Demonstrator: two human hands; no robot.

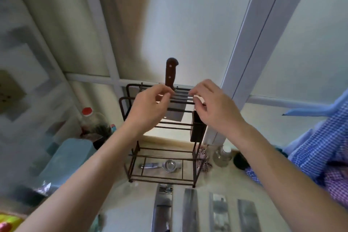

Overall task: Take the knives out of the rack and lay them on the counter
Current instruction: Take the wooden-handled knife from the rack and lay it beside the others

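Observation:
A dark wire knife rack [131, 154] stands on the pale counter [222, 181] by the window. One knife remains in it, its brown riveted handle [171, 73] sticking up and its wide blade [174, 114] hanging inside. My left hand [148, 107] hovers at the rack's top rails just below the handle, fingers curled and apart, holding nothing. At the top right corner of the rack, my right hand [212, 105] is equally loose and holds nothing. Several cleaver blades [190, 211] lie side by side on the counter in front of the rack.
A metal strainer [169, 165] lies on the rack's bottom shelf. A red-capped bottle [92, 120] and a blue container [66, 158] stand left. A glass jar [223, 156], a black lid [240, 161] and checked cloths [320, 149] are on the right.

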